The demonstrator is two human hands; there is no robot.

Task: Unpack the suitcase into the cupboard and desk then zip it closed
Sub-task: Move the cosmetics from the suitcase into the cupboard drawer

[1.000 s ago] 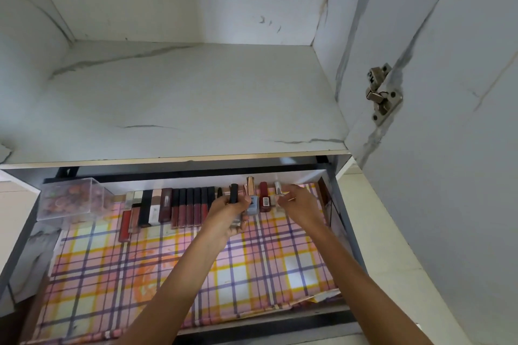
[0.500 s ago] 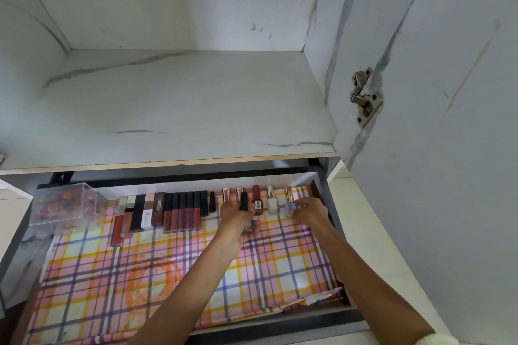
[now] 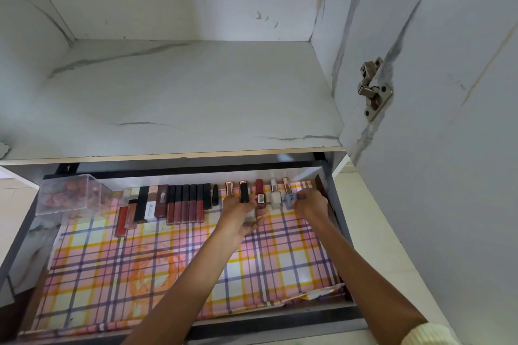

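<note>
Right hand (image 3: 311,204) has shifted rightward, fingers (image 3: 301,196) pinching the blue bottle (image 3: 288,199) near the drawer wall (image 3: 322,186). Left hand (image 3: 241,214) grips a black-capped bottle (image 3: 244,192) over open plaid liner (image 3: 168,260)

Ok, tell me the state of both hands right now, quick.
Left hand: closed around a black-capped nail polish bottle.
Right hand: pinching a pale blue nail polish bottle with a rose-gold cap.
</note>
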